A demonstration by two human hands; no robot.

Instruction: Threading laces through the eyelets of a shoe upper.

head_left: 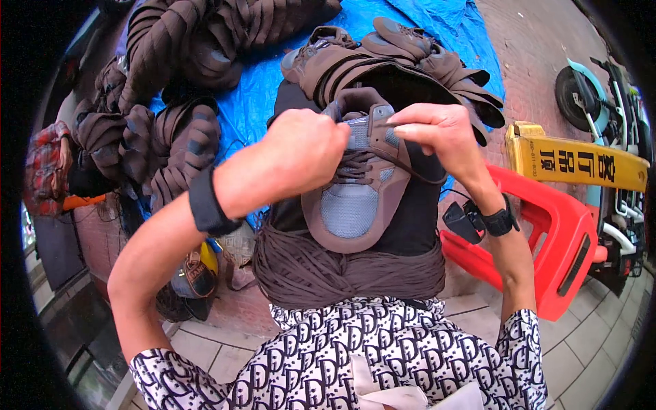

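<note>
A brown shoe upper [355, 215] with blue-grey mesh lies before me, toe toward me, on a black cushion-like surface [418, 229]. My left hand [311, 145] is closed at the left side of its lace opening, gripping the edge; the fingertips are partly hidden. At the opposite side my right hand [437, 133] pinches thumb and fingers together beside the upper eyelets, on what looks like the shoelace [427, 179], a dark cord looping below that hand. Lacing crosses the lower part of the opening. A thick bundle of brown laces [348, 273] lies across my lap.
Several more brown uppers [383, 75] are stacked beyond on a blue tarp [444, 24], with further piles [178, 48] at the far left. A red plastic stool [560, 239] and a yellow sign board [581, 160] stand right, near a bicycle-like vehicle [581, 99]. Someone's plaid sleeve [46, 160] shows left.
</note>
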